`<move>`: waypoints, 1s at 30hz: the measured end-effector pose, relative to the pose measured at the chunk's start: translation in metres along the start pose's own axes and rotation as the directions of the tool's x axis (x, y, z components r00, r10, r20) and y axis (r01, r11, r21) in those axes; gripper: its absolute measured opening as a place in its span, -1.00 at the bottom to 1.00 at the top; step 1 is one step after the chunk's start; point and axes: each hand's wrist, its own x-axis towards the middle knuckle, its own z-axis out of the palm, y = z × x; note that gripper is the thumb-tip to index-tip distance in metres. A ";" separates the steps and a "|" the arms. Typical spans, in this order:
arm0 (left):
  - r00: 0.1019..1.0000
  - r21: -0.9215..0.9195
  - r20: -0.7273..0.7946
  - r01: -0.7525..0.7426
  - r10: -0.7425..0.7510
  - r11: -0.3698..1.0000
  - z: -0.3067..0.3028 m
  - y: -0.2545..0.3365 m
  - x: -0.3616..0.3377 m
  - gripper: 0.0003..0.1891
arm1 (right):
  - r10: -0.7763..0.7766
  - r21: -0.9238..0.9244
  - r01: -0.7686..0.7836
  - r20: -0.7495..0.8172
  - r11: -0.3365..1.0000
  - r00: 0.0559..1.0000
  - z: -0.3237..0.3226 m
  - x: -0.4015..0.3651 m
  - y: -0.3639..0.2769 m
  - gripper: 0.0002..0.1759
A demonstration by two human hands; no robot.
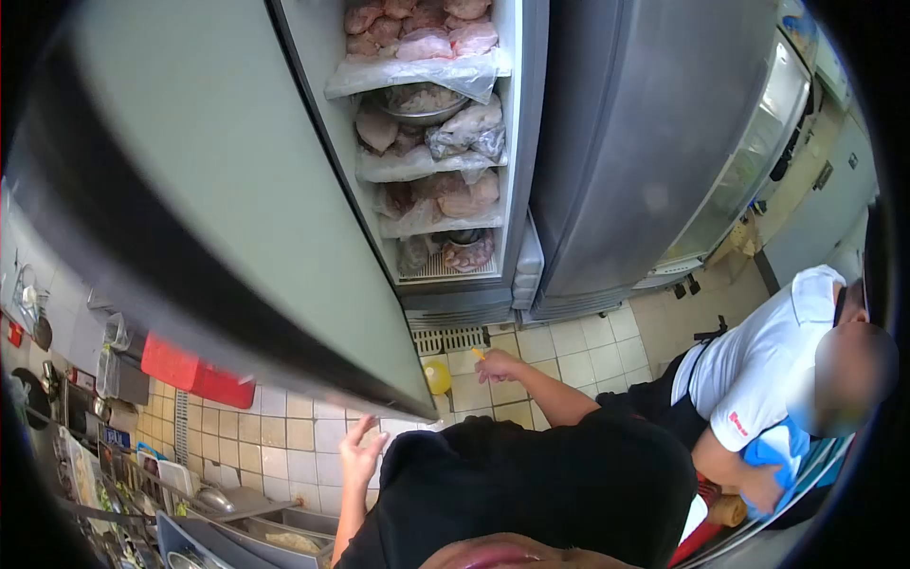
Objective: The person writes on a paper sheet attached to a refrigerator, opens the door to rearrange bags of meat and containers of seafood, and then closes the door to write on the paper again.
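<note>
The tall fridge's door (237, 190) stands wide open on the left. My left hand (361, 451) is close by the door's edge, with curved fingers apart and nothing seen in them. My right hand (499, 366) is closed, and a small yellow-orange piece (477, 355) pokes out at its fingertips. I cannot tell what that piece belongs to. Just left of this hand shows a round yellow thing (437, 377). In front of me, the fridge shelves hold raw meat (425, 44) on plastic sheets, bagged meat (469, 131) and a metal bowl (422, 116).
A second steel fridge (654, 123) stands to the right. At the lower right is a person (749, 370) in a white shirt, holding something blue and white. A red crate (197, 370) and a cluttered counter lie to the left. The floor is tiled (275, 431), with a drain grate (450, 339).
</note>
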 end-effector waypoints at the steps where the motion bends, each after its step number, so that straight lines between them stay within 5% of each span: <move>1: 0.999 0.006 0.020 -0.048 0.048 0.999 0.006 -0.007 0.007 -0.45 | -0.018 0.066 0.021 -0.045 0.998 0.999 0.002 -0.007 0.000 -0.64; 5: 0.991 0.035 0.129 0.032 -0.036 0.999 0.004 -0.020 0.031 -0.50 | 0.039 0.549 0.168 -0.345 0.819 0.938 0.011 -0.029 0.014 -0.56; 8: 0.981 0.073 0.189 0.030 -0.043 0.997 0.004 -0.033 0.035 -0.53 | 0.123 0.727 0.305 -0.470 0.615 0.874 0.002 -0.018 0.063 -0.46; 11: 0.957 0.078 0.277 0.070 -0.089 0.994 0.007 -0.054 0.039 -0.54 | 0.183 0.574 0.188 -0.527 0.797 0.830 -0.001 -0.062 0.071 -0.42; 16: 0.920 0.061 0.362 0.135 -0.148 0.989 0.022 -0.067 0.042 -0.54 | 0.177 0.517 0.040 -0.363 0.855 0.915 0.020 -0.094 0.049 -0.43; 18: 0.911 0.032 0.376 0.169 -0.169 0.985 0.028 -0.078 0.048 -0.55 | 0.101 0.474 0.054 -0.295 0.879 0.950 0.020 -0.092 0.019 -0.44; 21: 0.923 -0.048 0.355 0.177 -0.149 0.983 0.035 -0.090 0.055 -0.57 | -0.163 0.348 0.281 -0.333 0.894 0.929 0.004 -0.098 -0.068 -0.51; 24: 0.931 -0.075 0.306 0.234 -0.201 0.969 0.034 -0.112 0.064 -0.60 | -0.454 0.221 0.553 -0.373 0.803 0.809 -0.031 -0.105 -0.165 -0.75; 27: 0.927 -0.033 0.230 0.313 -0.297 0.949 0.031 -0.129 0.072 -0.59 | -0.755 0.001 0.824 -0.399 0.566 0.519 -0.071 -0.119 -0.258 -0.82; 30: 0.939 0.037 0.097 0.329 -0.331 0.944 0.027 -0.170 0.073 -0.58 | -0.862 -0.154 0.917 -0.426 0.368 0.275 -0.102 -0.142 -0.349 -0.91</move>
